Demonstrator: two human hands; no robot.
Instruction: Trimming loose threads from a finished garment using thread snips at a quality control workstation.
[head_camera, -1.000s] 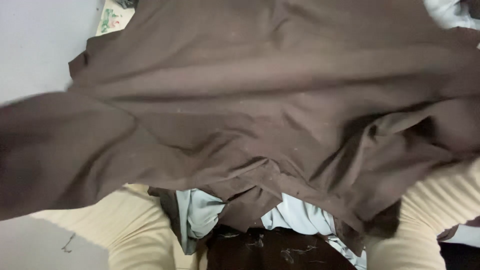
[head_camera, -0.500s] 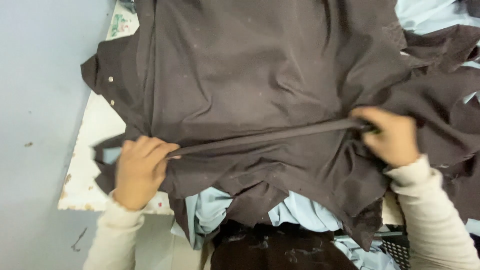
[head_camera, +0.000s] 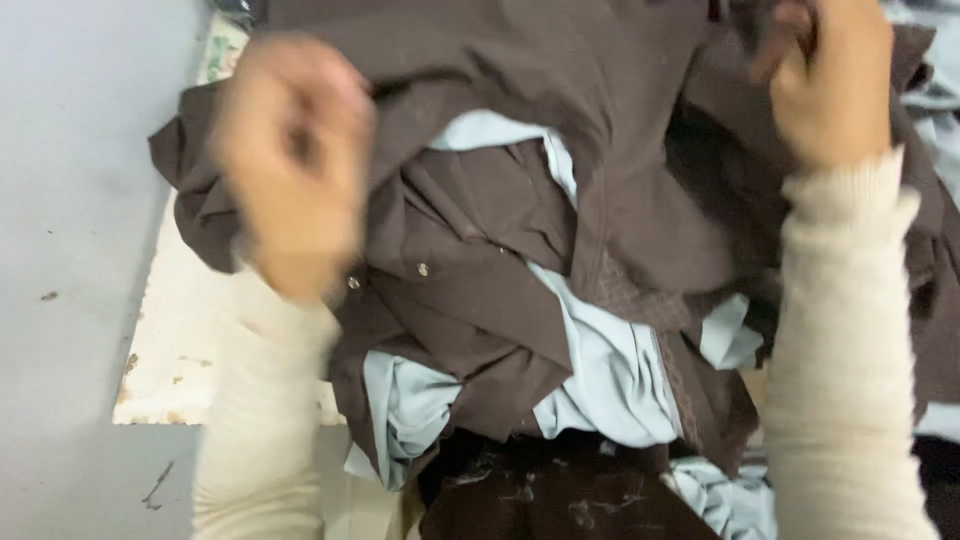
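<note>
**Head view: both hands up in brown cloth**

Head view, looking down. My left hand (head_camera: 290, 165) is raised and blurred, fingers curled in; it sits against the brown shirt (head_camera: 560, 90), but I cannot tell whether it grips the cloth. My right hand (head_camera: 835, 85) is closed on a fold of the same shirt at the upper right. The shirt hangs lifted between both hands, over a heap of brown and pale blue garments (head_camera: 600, 370) on the white counter (head_camera: 175, 350). Cream sleeves cover both forearms.

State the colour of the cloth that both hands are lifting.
Dark brown cloth, clearest in the head view; light blue garments lie under it.
</note>
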